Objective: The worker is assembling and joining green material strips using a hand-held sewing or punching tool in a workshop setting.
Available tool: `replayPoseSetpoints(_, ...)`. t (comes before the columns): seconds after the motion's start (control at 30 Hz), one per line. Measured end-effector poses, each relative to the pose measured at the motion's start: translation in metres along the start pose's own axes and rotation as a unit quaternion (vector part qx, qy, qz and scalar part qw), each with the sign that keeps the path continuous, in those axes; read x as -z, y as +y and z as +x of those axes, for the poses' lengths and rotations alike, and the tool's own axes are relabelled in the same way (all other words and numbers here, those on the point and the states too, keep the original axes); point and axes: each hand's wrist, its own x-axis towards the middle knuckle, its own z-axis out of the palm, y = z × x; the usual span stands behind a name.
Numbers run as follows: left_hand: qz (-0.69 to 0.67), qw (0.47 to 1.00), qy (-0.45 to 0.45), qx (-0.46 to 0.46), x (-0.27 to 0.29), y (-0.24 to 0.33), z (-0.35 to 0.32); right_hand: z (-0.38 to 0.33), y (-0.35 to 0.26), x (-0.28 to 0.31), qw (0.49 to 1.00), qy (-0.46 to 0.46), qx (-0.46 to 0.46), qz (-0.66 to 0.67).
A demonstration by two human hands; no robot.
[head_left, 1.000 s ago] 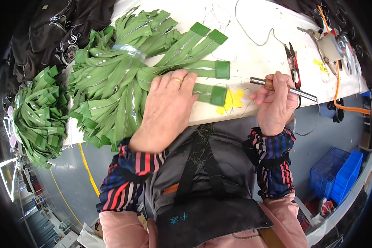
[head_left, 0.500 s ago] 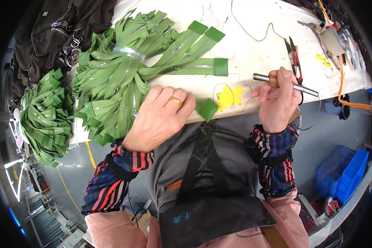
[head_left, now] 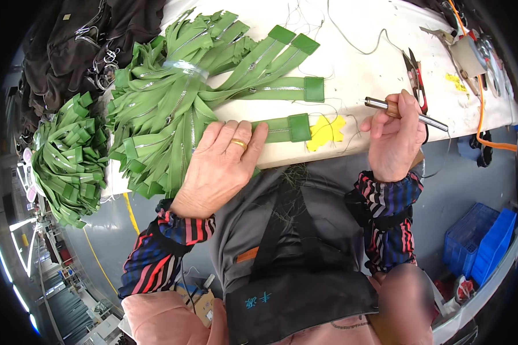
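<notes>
Under my left hand [head_left: 220, 164] lies a green zipper [head_left: 279, 130] with a square green end tab. The hand rests flat on the strip, its thumb mostly hidden. Its tabbed end lies on the table, beside a yellow jagged-edged piece [head_left: 326, 133]. My right hand [head_left: 394, 141] is closed on a pen-like tool [head_left: 392, 109] with metal ends and a brown grip, its thin tip toward the left above the table. A large bundle of green zippers [head_left: 149, 109], tied with a clear band [head_left: 187, 69], spreads out left of and beyond my left hand.
A second green zipper bundle [head_left: 69, 161] hangs at the table's left edge, below dark garments [head_left: 63, 52]. Red-handled scissors [head_left: 415, 77] lie beyond my right hand. Loose threads and a thin cord [head_left: 360, 52] cross the white table [head_left: 351, 75]. Blue crates [head_left: 472, 241] stand on the floor at right.
My left hand has flattened onto the zipper, and its tabbed end has gone from hanging at the table edge to lying flat on the table. My right hand still holds the tool.
</notes>
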Motion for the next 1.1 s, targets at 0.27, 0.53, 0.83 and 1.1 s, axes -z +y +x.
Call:
replayPoseSetpoints(0.27,-0.249,0.954,0.092,0.141,-0.005,0.046,0.033,-0.001,-0.001,-0.004,1.0,-0.004,-0.014,0.0)
replayPoseSetpoints(0.53,-0.386,0.885,0.1,0.24,-0.019,0.041,0.043,-0.009,-0.003,-0.005,0.987,-0.122,-0.051,-0.09)
replayPoseSetpoints(0.83,-0.471,0.837,0.093,0.263,-0.021,0.032,0.041,-0.012,-0.002,-0.015,0.948,-0.191,-0.092,-0.238)
replayPoseSetpoints(1.1,-0.472,0.836,0.101,0.263,-0.022,0.031,0.042,-0.011,-0.002,-0.016,0.932,-0.197,-0.085,-0.294)
